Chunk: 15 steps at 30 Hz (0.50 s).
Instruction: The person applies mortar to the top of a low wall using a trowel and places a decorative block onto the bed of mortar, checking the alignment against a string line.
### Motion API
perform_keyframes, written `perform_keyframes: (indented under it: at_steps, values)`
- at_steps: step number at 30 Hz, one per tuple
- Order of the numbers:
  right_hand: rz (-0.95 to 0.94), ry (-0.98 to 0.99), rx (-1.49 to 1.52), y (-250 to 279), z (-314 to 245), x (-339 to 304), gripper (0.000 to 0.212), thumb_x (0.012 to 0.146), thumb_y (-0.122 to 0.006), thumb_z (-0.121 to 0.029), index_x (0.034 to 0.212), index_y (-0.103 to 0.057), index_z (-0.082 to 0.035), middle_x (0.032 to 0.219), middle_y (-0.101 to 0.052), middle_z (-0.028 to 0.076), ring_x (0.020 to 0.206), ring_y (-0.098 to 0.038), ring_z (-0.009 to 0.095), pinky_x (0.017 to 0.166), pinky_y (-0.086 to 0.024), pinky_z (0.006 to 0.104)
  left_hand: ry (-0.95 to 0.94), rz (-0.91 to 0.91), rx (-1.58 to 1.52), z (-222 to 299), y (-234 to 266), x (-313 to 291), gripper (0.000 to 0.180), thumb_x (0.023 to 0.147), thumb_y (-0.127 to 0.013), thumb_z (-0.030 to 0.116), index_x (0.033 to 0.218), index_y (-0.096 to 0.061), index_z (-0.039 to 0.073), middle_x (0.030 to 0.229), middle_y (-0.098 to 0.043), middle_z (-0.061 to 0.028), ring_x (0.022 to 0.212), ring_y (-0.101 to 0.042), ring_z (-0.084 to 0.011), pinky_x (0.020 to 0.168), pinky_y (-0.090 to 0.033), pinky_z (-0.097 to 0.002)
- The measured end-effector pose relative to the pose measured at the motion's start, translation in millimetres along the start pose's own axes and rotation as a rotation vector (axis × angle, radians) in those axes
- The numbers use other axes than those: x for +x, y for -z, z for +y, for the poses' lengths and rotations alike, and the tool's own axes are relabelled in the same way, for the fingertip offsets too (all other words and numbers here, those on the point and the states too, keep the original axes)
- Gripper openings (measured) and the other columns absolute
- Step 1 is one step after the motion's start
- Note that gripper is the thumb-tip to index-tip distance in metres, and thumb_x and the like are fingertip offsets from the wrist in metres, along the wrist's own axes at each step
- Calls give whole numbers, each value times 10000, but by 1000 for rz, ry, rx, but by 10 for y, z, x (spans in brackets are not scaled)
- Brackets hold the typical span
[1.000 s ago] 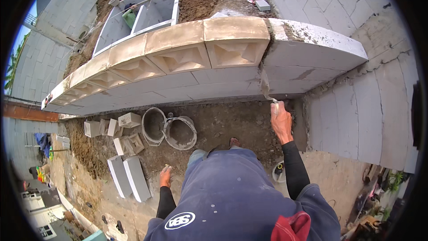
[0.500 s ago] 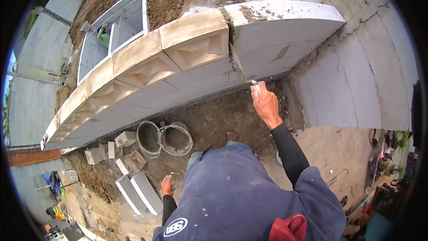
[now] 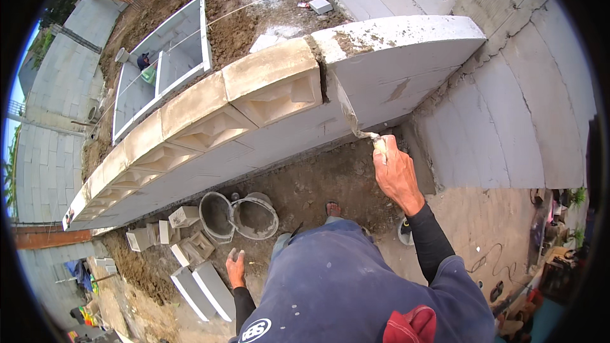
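Beside beige block | trowel | projecting up-left from curled right grip

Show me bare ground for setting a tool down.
Free: dark soil between the buckets and the foot; pale ground between the right sleeve and the right-side wall. Crowded: left of the buckets, with beige blocks, and beside the left hand, with grey slabs.

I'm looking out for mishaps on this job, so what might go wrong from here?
The trowel tip is at or near the dark joint beside the end tan block; a hard push might nudge that block.
Only the right hand holds the trowel, so a slip could drop it.
The right-hand bucket stands near the visible foot; a step left might knock it.
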State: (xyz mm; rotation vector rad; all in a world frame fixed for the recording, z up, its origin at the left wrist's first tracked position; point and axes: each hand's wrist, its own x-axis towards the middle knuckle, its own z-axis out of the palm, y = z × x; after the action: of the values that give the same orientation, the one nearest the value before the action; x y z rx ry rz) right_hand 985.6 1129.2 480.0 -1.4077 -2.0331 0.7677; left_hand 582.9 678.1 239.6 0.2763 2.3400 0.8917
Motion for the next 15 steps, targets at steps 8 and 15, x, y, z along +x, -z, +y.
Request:
perform_keyframes:
  at_steps: [8, 15]
  values:
    - [-50, 4, 7, 199, -210, 154, 315, 1069, -540, -239, 1273, -573, -2, 855, -672, 250, 799, -657, 483, 716, -508, 511, -1050, 124, 168, 4241, -298, -363, 768, 829, -864, 238, 1495, -536, 40, 1449, -601, -203, 1370, -559, -351, 1172, -411, -452]
    - [-38, -70, -37, 179, -644, 630, 271, 1077, -548, -249, 1230, -580, -28, 820, -667, 252, 797, -650, 499, 705, -500, 539, -1360, -15, 611, 5722, -513, 466, 1155, 708, -905, 585, 1562, -401, -8, 1566, -463, -227, 1456, -443, -407, 1214, -263, -664]
